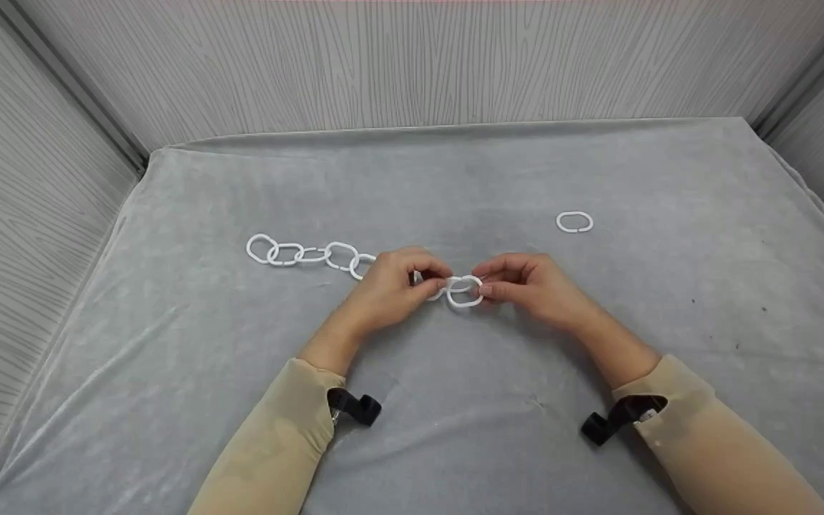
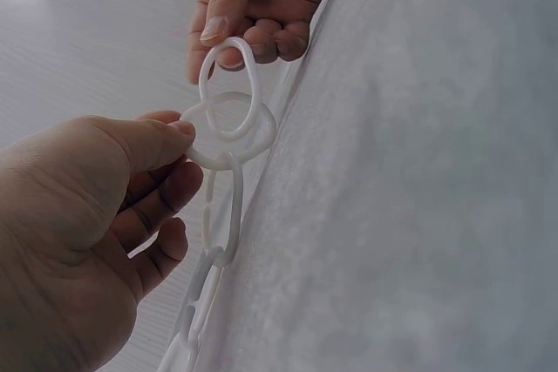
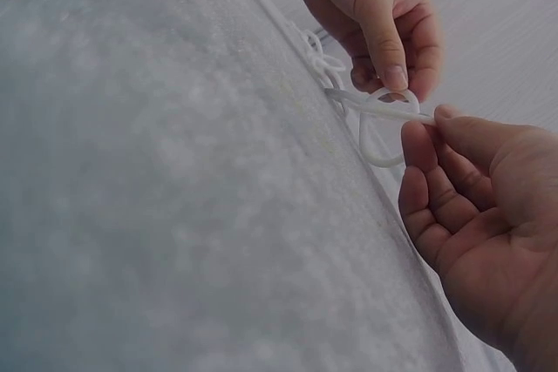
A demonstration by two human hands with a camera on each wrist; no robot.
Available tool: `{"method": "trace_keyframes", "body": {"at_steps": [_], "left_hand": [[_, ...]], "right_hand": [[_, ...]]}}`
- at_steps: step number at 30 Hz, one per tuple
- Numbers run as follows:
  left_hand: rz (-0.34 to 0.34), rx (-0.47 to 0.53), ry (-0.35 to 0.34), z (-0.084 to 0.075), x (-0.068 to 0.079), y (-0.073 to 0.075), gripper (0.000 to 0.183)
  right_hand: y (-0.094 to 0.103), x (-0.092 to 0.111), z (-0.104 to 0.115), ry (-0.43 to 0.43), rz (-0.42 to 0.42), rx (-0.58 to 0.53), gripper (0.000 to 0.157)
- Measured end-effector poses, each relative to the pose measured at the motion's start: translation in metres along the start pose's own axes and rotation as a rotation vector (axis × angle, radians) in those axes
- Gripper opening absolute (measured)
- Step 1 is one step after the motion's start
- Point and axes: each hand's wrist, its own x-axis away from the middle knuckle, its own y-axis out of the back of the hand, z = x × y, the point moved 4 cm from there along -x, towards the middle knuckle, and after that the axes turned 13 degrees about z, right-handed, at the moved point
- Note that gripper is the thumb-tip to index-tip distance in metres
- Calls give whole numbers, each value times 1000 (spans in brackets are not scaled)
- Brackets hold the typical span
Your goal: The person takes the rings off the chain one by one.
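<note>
A white plastic chain (image 1: 283, 264) of oval links lies across the cloth, running leftward from my left hand (image 1: 390, 286). Thumb and forefinger of that hand pinch the chain's end link (image 2: 269, 132), whose neighbour hangs below it in the left wrist view. My right hand (image 1: 537, 286) pinches another white oval link (image 1: 466, 305) between thumb and fingers. In the left wrist view the right hand's link (image 2: 255, 89) crosses through the end link and looks hooked into it. Whether its gap is closed cannot be made out. Fingers cover part of the chain in the head view.
A single loose white link (image 1: 574, 213) with a small gap lies on the cloth beyond my right hand. Grey cloth (image 1: 455, 429) with soft creases covers the table. Wood-grain panels (image 1: 412, 64) stand behind and at both sides. Each wrist carries a black camera mount (image 1: 355, 406).
</note>
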Motion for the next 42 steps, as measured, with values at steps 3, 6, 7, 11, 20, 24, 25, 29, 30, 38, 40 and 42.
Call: {"method": "trace_keyframes", "body": {"at_steps": [3,6,7,11,20,24,25,29,30,38,40,42], "left_hand": [[-1,3,-4,0,0,0,11],[-1,3,-3,0,1,0,11],[-2,3,-3,0,1,0,11],[-2,4,-2,0,0,0,11],[-15,-6,5,0,1,2,12],[-16,-16,15,1,1,2,13],[-17,-19,17,2,0,2,13],[-16,-17,13,3,0,2,14],[-16,-17,10,2,0,2,14],[-30,-22,3,3,1,3,13],[-32,-20,7,3,1,3,14],[-36,-17,10,3,1,3,14]], "right_hand": [[0,0,0,5,7,-2,28],[-1,0,1,11,13,-1,27],[-1,0,1,12,15,1,27],[-2,0,2,10,23,10,26],[-1,0,1,12,28,26,25],[-1,0,1,8,22,26,24],[-1,0,1,8,19,29,24],[0,1,2,2,9,31,24],[0,1,3,0,7,29,24],[5,2,7,0,-38,7,25],[7,3,9,1,-58,-1,25],[9,3,11,3,-76,-7,25]]}}
